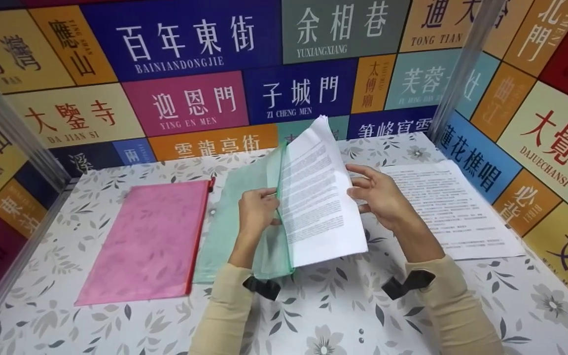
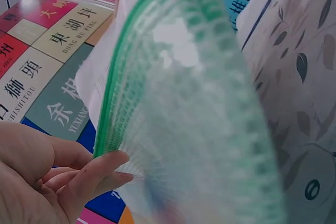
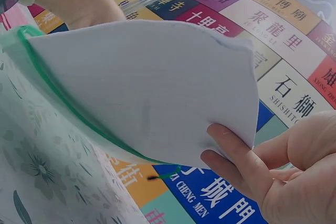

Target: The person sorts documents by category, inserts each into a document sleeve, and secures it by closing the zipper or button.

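My left hand (image 1: 259,211) pinches the open edge of a green mesh zip pouch (image 1: 232,212) between thumb and fingers. In the left wrist view, that hand (image 2: 68,182) holds the pouch's green zip edge (image 2: 111,103). A stack of printed paper (image 1: 313,197) sticks out of the pouch opening, tilted up off the table. Its outer edge is gripped by my right hand (image 1: 380,195). The right wrist view shows the right-hand fingers (image 3: 236,156) against the blank back of the paper (image 3: 152,87). How deep the stack sits in the pouch is hidden.
To the left lies a pink mesh zip pouch (image 1: 148,241) with a red zip. Another printed paper stack (image 1: 454,212) lies at the right, behind the right forearm. Panels with Chinese lettering (image 1: 185,101) stand around the floral tabletop (image 1: 323,315).
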A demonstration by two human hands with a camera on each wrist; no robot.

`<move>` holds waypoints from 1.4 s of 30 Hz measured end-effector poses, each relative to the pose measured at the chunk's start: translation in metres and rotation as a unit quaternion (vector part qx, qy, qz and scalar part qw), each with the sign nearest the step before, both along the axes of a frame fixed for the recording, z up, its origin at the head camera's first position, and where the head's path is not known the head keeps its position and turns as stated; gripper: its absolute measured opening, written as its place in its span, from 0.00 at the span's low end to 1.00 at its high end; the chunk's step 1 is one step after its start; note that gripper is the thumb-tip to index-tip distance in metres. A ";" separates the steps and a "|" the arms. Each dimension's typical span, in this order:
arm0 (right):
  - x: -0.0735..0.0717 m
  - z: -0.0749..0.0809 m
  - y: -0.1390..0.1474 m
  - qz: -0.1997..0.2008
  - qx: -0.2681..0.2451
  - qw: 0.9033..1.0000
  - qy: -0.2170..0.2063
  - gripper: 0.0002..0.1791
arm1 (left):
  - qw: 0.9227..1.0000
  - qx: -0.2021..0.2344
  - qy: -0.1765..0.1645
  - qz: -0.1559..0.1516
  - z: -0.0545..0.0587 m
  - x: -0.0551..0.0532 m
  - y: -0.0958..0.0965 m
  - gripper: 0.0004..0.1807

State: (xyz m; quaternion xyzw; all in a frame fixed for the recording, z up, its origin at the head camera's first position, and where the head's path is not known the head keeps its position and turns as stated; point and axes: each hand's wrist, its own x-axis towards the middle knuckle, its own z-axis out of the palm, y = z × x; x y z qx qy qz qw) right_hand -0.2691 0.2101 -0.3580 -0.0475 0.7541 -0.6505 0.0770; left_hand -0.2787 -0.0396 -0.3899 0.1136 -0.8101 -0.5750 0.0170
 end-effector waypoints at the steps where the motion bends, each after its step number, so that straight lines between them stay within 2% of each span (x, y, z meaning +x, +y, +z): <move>1: 0.000 -0.001 -0.001 0.001 0.000 1.000 0.001 0.34 | 1.000 0.002 -0.002 0.004 0.001 0.000 0.001 0.16; 6: -0.001 -0.006 -0.009 0.002 0.003 1.000 -0.001 0.34 | 0.999 0.024 -0.012 0.018 0.005 -0.001 0.001 0.15; 11: -0.003 -0.011 -0.011 0.019 0.002 1.000 -0.015 0.32 | 0.999 0.036 -0.016 0.020 0.004 -0.002 0.000 0.15; 17: -0.006 -0.013 -0.001 0.048 -0.026 0.998 -0.036 0.31 | 0.999 0.046 -0.012 0.010 -0.001 -0.002 -0.001 0.15; 25: -0.007 -0.011 0.004 0.076 -0.035 0.995 -0.055 0.30 | 0.999 0.053 -0.007 -0.001 -0.002 0.000 -0.002 0.14; 34: -0.008 -0.016 0.001 0.093 -0.037 0.994 -0.052 0.30 | 0.998 0.064 -0.009 -0.006 0.000 0.000 -0.003 0.14; 42: -0.010 -0.024 -0.006 0.096 -0.041 0.992 -0.066 0.30 | 0.997 0.071 -0.026 -0.005 -0.001 -0.002 -0.001 0.15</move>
